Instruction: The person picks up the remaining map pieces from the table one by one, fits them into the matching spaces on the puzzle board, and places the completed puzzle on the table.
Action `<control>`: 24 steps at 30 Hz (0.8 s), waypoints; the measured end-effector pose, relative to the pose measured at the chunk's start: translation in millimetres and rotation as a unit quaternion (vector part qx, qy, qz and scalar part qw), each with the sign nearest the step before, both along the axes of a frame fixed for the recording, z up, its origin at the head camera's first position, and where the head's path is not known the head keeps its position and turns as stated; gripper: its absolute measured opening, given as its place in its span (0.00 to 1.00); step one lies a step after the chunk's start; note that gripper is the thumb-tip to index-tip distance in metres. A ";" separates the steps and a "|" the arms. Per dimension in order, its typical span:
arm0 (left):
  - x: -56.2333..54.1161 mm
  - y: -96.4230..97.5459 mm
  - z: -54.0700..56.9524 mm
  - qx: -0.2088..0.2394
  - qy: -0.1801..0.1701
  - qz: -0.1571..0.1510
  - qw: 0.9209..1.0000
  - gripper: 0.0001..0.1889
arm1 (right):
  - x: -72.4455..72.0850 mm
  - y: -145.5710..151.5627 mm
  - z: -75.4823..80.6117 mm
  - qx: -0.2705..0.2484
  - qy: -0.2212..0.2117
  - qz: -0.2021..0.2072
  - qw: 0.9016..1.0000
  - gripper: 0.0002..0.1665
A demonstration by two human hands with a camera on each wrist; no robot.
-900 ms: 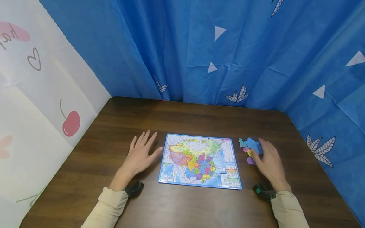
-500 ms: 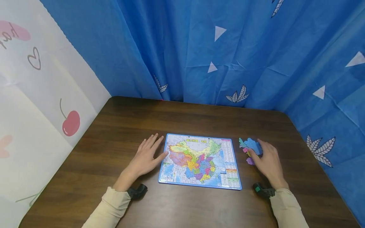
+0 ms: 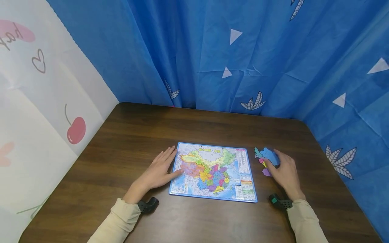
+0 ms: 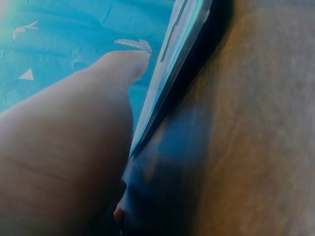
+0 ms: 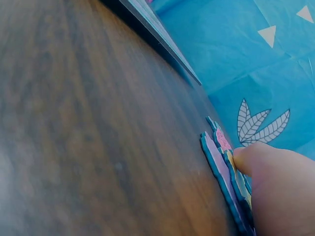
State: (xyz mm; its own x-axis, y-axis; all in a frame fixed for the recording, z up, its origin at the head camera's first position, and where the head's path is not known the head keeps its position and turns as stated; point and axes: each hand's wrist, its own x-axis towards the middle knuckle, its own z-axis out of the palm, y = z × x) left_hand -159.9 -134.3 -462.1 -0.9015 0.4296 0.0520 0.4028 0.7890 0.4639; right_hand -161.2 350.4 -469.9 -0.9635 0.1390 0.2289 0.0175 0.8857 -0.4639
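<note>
A map puzzle board (image 3: 206, 192) with a blue rim lies flat on the table in the head view. My left hand (image 3: 156, 172) rests at its left edge with fingers extended; the thumb reaches over the printed map. To the right of the board lies a small cluster of map puzzle pieces: a large blue piece (image 3: 270, 156), a green piece (image 3: 257, 152), a pink piece, a yellow piece and a purple piece (image 3: 266, 172). My right hand (image 3: 285, 172) lies over the cluster's right side. In the right wrist view its thumb (image 5: 251, 157) touches the pieces; its fingertips are hidden there.
The dark wooden table (image 3: 146, 125) has a blue curtain (image 3: 212, 67) behind it and to the right. A white printed curtain (image 3: 45, 101) hangs along the left side. Each wrist wears a black camera mount.
My left hand has moved right and slightly nearer the body, from beside the board onto its left edge. The right hand has shifted slightly left, its thumb now nearer the small pieces.
</note>
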 end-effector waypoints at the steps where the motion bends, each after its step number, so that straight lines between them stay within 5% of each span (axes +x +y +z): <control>1: 0.1 -0.2 -0.8 -0.005 0.001 -0.002 1.000 0.49 | -0.2 -0.2 -0.7 -0.001 0.001 -0.001 1.000 0.46; 24: -0.3 -0.1 -3.8 -0.033 0.006 -0.019 0.999 0.50 | -0.2 1.3 -1.2 -0.035 0.008 -0.019 0.999 0.35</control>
